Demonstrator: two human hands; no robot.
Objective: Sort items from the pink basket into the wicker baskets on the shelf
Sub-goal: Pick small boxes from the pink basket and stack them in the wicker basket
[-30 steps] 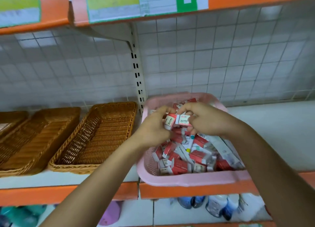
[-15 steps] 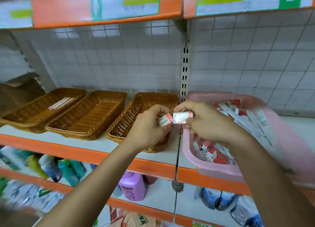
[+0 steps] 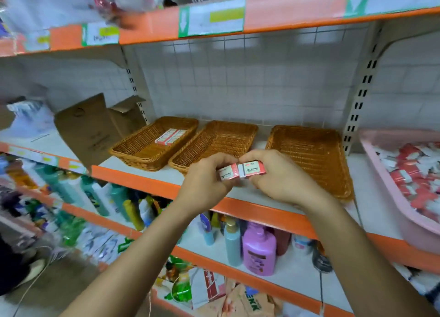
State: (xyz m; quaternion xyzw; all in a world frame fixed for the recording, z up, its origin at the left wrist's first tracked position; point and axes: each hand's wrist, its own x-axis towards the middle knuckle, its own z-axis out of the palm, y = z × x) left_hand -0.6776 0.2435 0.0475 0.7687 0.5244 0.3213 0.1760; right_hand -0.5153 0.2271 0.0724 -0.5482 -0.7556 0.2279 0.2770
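Red and white, one little box (image 3: 227, 174) marked 2B is pinched in the left hand (image 3: 204, 183). A second box (image 3: 252, 169) just like it is pinched in the right hand (image 3: 281, 176). The two boxes touch end to end. Their long sides run left to right, and the 2B sides face the camera. They are held just in front of the middle wicker basket (image 3: 214, 138). The pink basket (image 3: 385, 181) stands on the shelf (image 3: 166, 171), far to the right.

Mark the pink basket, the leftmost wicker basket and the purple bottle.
pink basket (image 3: 423, 235), head view, outer wall
leftmost wicker basket (image 3: 135, 160), head view, front wall
purple bottle (image 3: 259, 254), head view, body
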